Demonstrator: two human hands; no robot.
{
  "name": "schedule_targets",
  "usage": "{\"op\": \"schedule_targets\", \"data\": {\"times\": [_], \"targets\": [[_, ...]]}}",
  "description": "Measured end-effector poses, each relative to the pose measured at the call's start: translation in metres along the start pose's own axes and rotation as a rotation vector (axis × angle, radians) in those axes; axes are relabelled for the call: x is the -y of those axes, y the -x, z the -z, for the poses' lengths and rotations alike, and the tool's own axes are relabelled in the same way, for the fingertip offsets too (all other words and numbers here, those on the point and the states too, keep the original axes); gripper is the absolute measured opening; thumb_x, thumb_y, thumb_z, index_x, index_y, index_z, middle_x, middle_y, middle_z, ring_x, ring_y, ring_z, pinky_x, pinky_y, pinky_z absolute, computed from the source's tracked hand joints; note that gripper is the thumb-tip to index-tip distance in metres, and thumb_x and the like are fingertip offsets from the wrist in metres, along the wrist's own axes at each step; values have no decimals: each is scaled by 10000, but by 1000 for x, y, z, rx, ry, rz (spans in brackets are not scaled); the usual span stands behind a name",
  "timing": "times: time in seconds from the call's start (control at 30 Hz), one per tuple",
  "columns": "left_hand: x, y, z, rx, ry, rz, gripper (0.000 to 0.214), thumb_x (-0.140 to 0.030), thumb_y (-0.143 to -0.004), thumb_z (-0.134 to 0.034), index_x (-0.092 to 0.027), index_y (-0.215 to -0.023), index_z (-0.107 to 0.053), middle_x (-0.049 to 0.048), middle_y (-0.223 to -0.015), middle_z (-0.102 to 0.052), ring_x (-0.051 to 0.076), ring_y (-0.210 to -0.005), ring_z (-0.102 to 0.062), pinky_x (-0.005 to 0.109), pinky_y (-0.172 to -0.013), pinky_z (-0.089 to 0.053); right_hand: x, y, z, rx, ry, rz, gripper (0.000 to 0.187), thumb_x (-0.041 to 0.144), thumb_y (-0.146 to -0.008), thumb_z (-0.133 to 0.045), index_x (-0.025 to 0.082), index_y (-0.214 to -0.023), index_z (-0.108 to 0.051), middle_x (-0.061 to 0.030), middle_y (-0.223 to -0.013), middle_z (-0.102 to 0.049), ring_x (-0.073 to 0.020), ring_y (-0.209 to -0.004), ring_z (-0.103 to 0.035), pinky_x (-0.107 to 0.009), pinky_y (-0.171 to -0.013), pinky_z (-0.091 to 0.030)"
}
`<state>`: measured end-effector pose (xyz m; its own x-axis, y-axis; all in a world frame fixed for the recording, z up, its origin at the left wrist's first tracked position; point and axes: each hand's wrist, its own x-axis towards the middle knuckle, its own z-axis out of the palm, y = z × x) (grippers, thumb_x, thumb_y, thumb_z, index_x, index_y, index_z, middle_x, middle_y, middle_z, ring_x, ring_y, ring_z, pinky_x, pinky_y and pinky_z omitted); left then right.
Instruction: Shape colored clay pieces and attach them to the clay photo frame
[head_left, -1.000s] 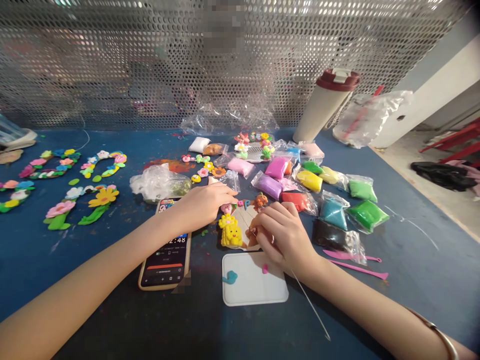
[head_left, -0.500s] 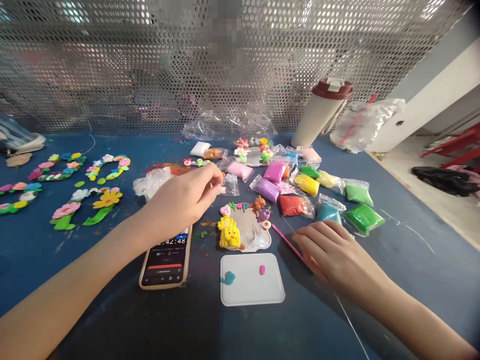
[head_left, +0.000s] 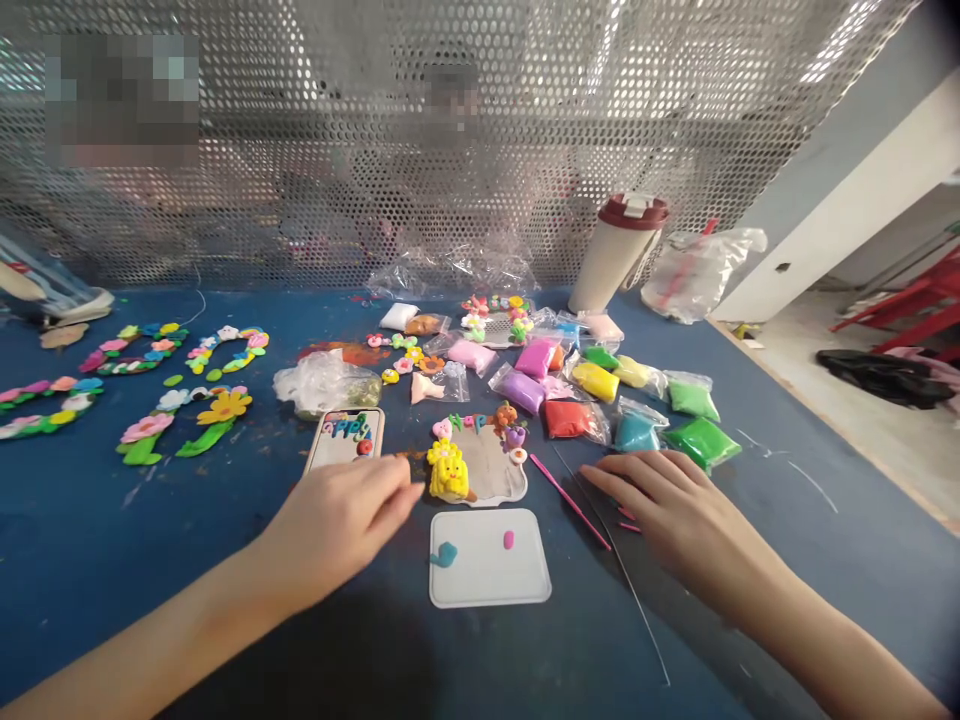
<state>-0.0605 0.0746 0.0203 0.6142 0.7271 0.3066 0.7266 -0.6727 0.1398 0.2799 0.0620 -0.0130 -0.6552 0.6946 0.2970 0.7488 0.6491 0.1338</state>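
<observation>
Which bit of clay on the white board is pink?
The small oval bit on the right half of the board; the other bit, on the left, is bigger and blue.

Between the left fingers point(head_left: 394, 473) and the right fingers point(head_left: 630, 480), a wavy-edged plate point(head_left: 491, 468) has a smooth, mirror-like sheen; the yellow clay figure point(head_left: 450, 475) at its edge looks matt and ridged. Also between them, nearer the wearer, the white tray point(head_left: 487, 578) seems smooth, dull plastic. By the right fingertips, a thin wire point(head_left: 636, 598) looks like metal and a pink stick point(head_left: 571, 503) like smooth plastic. Beyond those fingers, the red clay packet point(head_left: 568, 419) shows shiny, wrinkled clear film. Past the left fingers lies a crumpled, filmy plastic bag point(head_left: 322, 378). Well beyond both, a perforated panel point(head_left: 337, 225) gleams like metal, and a tumbler point(head_left: 609, 260) looks satin-smooth.
</observation>
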Motion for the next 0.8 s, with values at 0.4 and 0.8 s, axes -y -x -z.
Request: {"op": "schedule_targets", "data": {"times": [0.4, 0.8], "targets": [[-58, 34, -45, -126, 82, -474, 338, -124, -915, -427, -186, -590, -494, -28, -495, -463, 133, -441, -427, 313, -408, -240, 22, -56, 5, -44, -222, -73, 94, 109, -890, -521, 147, -879, -606, -84, -820, -641, -230, -740, -603, -363, -679, -483], [-34, 26, -43, -160, 4, -135, 110, -147, -908, -548, -148, -996, -615, 65, -917, -686, 224, -848, -621, 359, -723, -519, 72, -56, 15, 85, -326, -53, 104, 129, -880, -538, 186, -795, -558, -24, -724, -620, -194, -628, -581, -319, -601, -444]]}}
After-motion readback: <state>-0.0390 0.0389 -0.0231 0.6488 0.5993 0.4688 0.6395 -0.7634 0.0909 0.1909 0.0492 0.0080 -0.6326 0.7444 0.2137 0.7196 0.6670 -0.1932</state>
